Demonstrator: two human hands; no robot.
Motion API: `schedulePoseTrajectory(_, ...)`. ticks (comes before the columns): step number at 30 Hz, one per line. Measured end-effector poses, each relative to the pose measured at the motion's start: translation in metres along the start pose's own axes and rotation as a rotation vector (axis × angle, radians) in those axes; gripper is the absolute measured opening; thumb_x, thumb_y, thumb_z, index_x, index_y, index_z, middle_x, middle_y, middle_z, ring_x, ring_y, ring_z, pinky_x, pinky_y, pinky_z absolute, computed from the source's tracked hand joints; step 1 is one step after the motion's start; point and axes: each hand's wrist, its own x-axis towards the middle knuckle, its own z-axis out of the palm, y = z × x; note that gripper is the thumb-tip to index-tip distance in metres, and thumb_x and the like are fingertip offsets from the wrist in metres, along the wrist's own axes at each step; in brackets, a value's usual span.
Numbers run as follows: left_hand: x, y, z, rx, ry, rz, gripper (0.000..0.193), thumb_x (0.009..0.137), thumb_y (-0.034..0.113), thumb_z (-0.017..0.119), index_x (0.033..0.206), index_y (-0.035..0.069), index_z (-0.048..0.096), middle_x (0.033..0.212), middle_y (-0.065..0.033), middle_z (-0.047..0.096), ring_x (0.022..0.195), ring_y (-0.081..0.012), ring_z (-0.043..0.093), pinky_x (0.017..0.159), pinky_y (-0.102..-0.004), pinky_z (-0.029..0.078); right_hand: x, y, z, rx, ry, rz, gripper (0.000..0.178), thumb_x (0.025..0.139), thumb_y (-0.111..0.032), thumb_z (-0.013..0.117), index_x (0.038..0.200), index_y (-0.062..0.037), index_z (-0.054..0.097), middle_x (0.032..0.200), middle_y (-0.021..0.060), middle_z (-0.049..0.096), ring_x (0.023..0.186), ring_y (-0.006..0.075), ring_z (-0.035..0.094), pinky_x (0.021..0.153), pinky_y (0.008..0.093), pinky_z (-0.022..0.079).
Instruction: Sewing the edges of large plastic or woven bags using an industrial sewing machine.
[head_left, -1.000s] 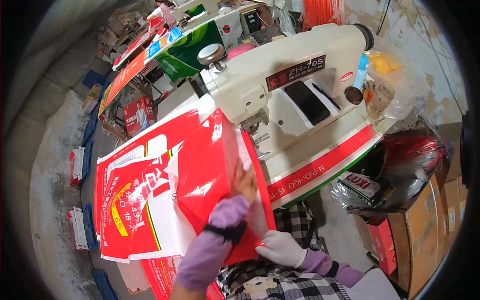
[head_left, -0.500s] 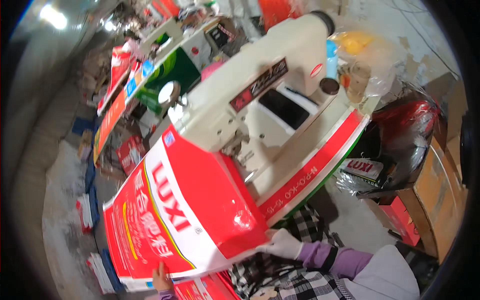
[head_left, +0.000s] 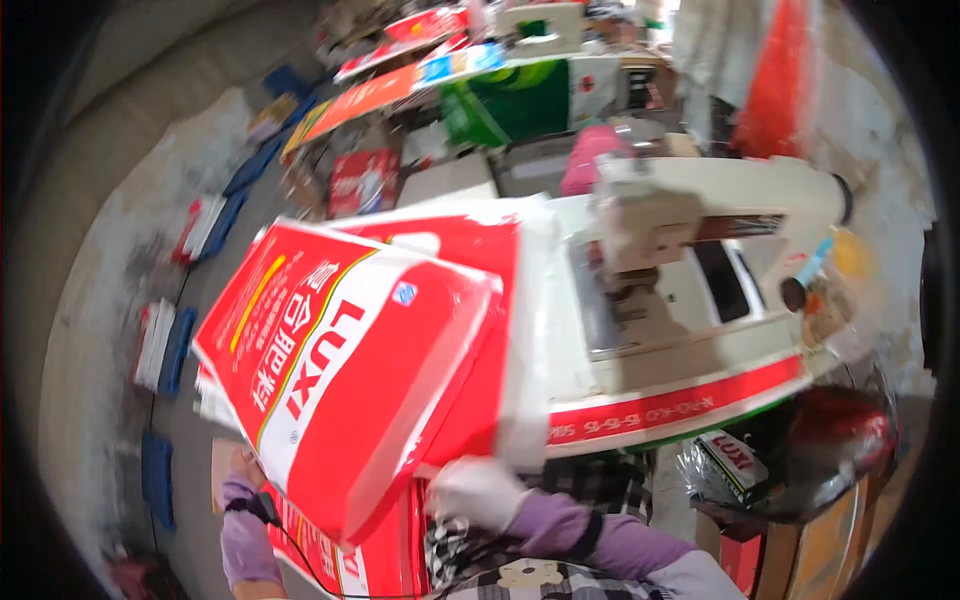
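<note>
A red and white printed fertilizer bag (head_left: 370, 370) lies tilted across the front of me, on top of other red and white bags (head_left: 490, 330). My left hand (head_left: 243, 468), bare, grips its lower left edge, fingers partly behind it. My right hand (head_left: 480, 492), in a white glove, is curled beside the bag's lower right edge; blur hides what its fingers hold. A cream sewing machine (head_left: 670, 210) stands to the right, its needle end beside the bags. Another red and white bag (head_left: 350, 560) lies below, near my lap.
A red strip (head_left: 690, 400) runs along the front edge of the machine's table. Green and orange printed sheets (head_left: 520, 100) lie behind. At the right are a cardboard box (head_left: 830, 540) and a dark plastic-wrapped bundle (head_left: 800, 450). Blue-and-white bundles (head_left: 160, 345) line the left floor.
The bag has come away from under the machine's needle end, swung left and turned over onto other bags. Both hands moved left with it. The view has turned as well.
</note>
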Motion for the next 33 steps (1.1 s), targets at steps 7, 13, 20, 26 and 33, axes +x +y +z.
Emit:
schedulePoseTrajectory(7,-0.108,-0.263,-0.22,0.584,-0.019,0.221,0.037,0.091,0.039,0.06,0.105,0.005,0.065,0.078,-0.012,0.069,0.072,-0.0286,0.066,0.067,-0.0436,0.053,0.03,0.055,-0.073,-0.524,0.464,0.219,0.051,0.074,-0.013,0.068,0.122,-0.0051,0.055,0.105,0.0179,0.063,0.098,0.0315,0.06,0.081,0.0402,0.05)
schedulePoseTrajectory(13,-0.171,-0.337,-0.308,1.187,0.978,0.359,0.032,0.091,0.034,0.053,0.089,0.004,0.065,0.085,-0.0215,0.066,0.084,-0.0419,0.064,0.071,-0.0503,0.05,0.087,-0.023,0.066,-0.339,0.075,0.033,0.044,0.079,-0.009,0.053,0.123,-0.0108,0.053,0.068,0.0133,0.063,0.06,0.0324,0.064,0.055,0.046,0.051)
schedulePoseTrajectory(20,-0.213,-0.46,-0.392,1.065,0.87,0.357,0.022,0.085,0.022,0.061,0.079,0.001,0.063,0.075,-0.024,0.064,0.069,-0.0451,0.062,0.065,-0.0491,0.049,0.101,0.074,0.175,-0.193,-0.231,0.284,0.048,0.078,-0.008,0.053,0.126,-0.0067,0.052,0.081,0.02,0.067,0.075,0.0386,0.065,0.068,0.0497,0.05)
schedulePoseTrajectory(26,-0.165,-0.501,-0.344,0.934,0.794,0.191,0.018,0.081,0.016,0.063,0.091,0.002,0.062,0.087,-0.0198,0.063,0.079,-0.0405,0.061,0.072,-0.0444,0.049,0.082,0.117,0.182,-0.135,-0.254,0.425,0.035,0.08,-0.011,0.055,0.114,-0.0053,0.058,0.085,0.0192,0.066,0.08,0.0353,0.065,0.072,0.0459,0.05)
schedulePoseTrajectory(33,-0.12,-0.411,-0.309,1.107,0.787,0.133,0.033,0.077,0.01,0.062,0.109,0.004,0.058,0.109,-0.0159,0.061,0.097,-0.0334,0.061,0.084,-0.0393,0.049,0.083,0.131,0.172,0.038,-0.159,0.436,0.022,0.081,-0.014,0.057,0.099,-0.0036,0.064,0.09,0.0183,0.066,0.087,0.0314,0.063,0.076,0.0415,0.049)
